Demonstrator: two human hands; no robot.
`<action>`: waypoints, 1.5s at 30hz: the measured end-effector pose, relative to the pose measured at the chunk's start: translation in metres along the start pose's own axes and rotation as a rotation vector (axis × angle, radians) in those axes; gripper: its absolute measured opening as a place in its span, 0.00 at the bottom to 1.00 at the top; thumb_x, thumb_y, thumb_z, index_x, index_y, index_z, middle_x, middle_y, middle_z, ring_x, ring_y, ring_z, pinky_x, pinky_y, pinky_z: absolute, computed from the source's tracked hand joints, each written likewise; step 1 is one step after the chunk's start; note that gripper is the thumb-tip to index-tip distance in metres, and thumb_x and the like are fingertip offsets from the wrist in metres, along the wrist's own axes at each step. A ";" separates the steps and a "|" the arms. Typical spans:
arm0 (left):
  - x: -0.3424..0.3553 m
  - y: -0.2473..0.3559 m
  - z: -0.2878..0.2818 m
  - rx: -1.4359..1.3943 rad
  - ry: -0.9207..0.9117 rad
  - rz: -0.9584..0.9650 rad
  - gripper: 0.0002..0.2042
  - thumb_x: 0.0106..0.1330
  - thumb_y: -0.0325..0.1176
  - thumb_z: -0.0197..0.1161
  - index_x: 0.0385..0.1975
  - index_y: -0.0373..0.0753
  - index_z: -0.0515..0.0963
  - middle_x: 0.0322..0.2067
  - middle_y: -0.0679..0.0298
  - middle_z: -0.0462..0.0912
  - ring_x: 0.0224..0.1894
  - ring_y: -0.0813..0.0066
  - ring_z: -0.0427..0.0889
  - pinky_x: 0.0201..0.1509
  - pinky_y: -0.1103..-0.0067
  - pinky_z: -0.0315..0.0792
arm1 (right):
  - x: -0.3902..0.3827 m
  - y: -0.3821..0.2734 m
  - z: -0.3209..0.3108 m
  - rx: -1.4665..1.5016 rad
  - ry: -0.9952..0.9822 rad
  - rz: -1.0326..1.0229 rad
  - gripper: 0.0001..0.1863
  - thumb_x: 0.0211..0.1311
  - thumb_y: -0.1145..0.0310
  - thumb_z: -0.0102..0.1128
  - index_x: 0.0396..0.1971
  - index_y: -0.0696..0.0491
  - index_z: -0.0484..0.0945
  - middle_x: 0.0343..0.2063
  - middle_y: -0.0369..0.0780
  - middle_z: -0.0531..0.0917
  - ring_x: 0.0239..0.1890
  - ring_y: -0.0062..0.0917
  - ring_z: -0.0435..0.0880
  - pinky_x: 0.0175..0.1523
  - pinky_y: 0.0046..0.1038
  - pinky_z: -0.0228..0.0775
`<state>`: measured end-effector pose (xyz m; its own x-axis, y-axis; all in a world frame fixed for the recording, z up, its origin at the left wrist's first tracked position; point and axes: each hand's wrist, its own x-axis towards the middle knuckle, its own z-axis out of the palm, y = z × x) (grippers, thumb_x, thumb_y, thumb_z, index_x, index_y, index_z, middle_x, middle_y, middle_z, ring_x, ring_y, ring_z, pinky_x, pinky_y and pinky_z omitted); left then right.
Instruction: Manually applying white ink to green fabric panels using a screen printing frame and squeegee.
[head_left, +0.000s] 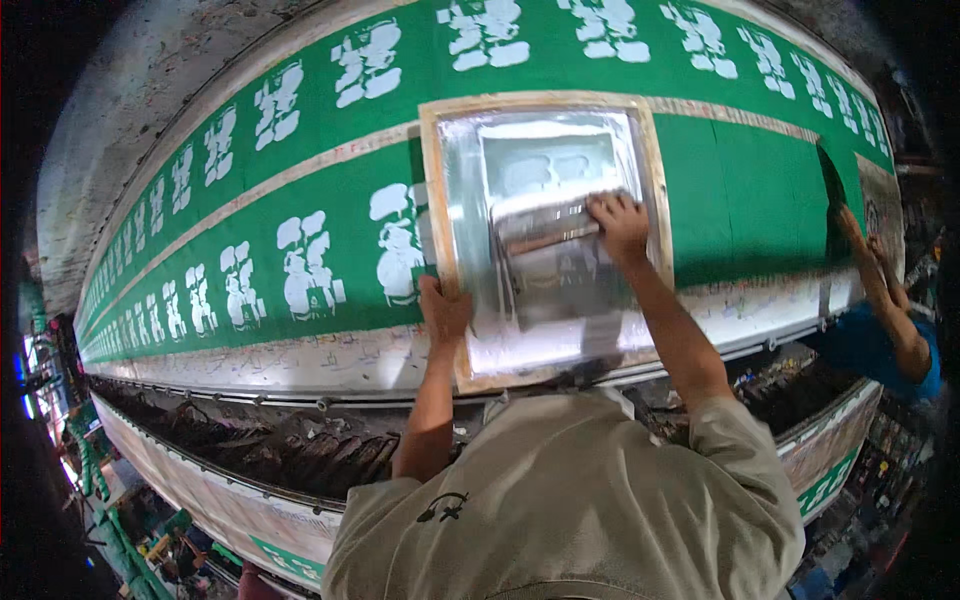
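Observation:
A wood-framed printing screen [660, 200] lies on green fabric [740, 200] in front of me. My left hand [446, 310] is closed around the lower part of the frame's left side. In my right hand [622, 222] is the right end of a wide squeegee [540, 232], which rests crosswise on the mesh and is somewhat blurred. Through the mesh above the squeegee, a faint figure design shows. White printed figures [400, 245] stand in a row on the fabric to the left of the screen, and another row runs along the far side.
The fabric covers a long printing table with a pale near border [250, 355] and a metal rail [380, 400] along its edge. At the right, a person in blue [880, 340] reaches over the table. Behind me runs another long table [200, 470].

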<state>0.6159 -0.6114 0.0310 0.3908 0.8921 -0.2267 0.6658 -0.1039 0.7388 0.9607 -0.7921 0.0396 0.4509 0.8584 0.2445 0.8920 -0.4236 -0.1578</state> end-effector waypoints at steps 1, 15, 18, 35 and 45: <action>0.001 0.006 0.000 -0.071 0.014 -0.001 0.17 0.57 0.28 0.70 0.40 0.35 0.68 0.32 0.51 0.77 0.36 0.56 0.78 0.44 0.62 0.73 | 0.039 0.010 0.005 0.042 0.076 -0.030 0.22 0.55 0.72 0.68 0.52 0.42 0.84 0.52 0.30 0.85 0.55 0.34 0.81 0.53 0.42 0.69; -0.012 0.106 0.120 -0.118 0.140 0.037 0.14 0.65 0.30 0.65 0.45 0.32 0.70 0.38 0.45 0.80 0.41 0.45 0.81 0.48 0.58 0.74 | -0.149 0.185 -0.070 1.218 -0.084 1.176 0.25 0.48 0.73 0.77 0.49 0.62 0.84 0.37 0.41 0.89 0.41 0.33 0.88 0.49 0.34 0.79; -0.031 0.157 0.206 -0.095 0.101 0.013 0.16 0.65 0.29 0.63 0.49 0.31 0.72 0.41 0.42 0.81 0.44 0.40 0.81 0.51 0.56 0.74 | -0.142 0.278 -0.089 0.705 0.220 0.628 0.19 0.52 0.70 0.71 0.45 0.60 0.86 0.31 0.47 0.89 0.32 0.36 0.88 0.40 0.41 0.80; -0.075 0.205 0.220 0.002 0.062 0.565 0.22 0.62 0.36 0.70 0.51 0.31 0.73 0.49 0.42 0.74 0.53 0.40 0.74 0.57 0.52 0.68 | -0.202 0.212 -0.148 -0.131 -0.225 0.638 0.20 0.52 0.64 0.72 0.48 0.46 0.86 0.54 0.39 0.87 0.64 0.39 0.80 0.71 0.54 0.63; 0.112 0.308 0.289 0.168 -0.063 0.694 0.18 0.67 0.41 0.69 0.50 0.38 0.78 0.42 0.50 0.82 0.49 0.44 0.80 0.53 0.57 0.73 | 0.092 0.294 -0.077 0.048 -0.330 0.151 0.12 0.60 0.63 0.66 0.43 0.43 0.88 0.40 0.41 0.89 0.46 0.37 0.88 0.49 0.42 0.79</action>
<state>1.0487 -0.6709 0.0496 0.7922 0.5692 0.2199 0.3372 -0.7087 0.6197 1.2670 -0.8603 0.0888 0.5362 0.8375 -0.1053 0.8100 -0.5456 -0.2150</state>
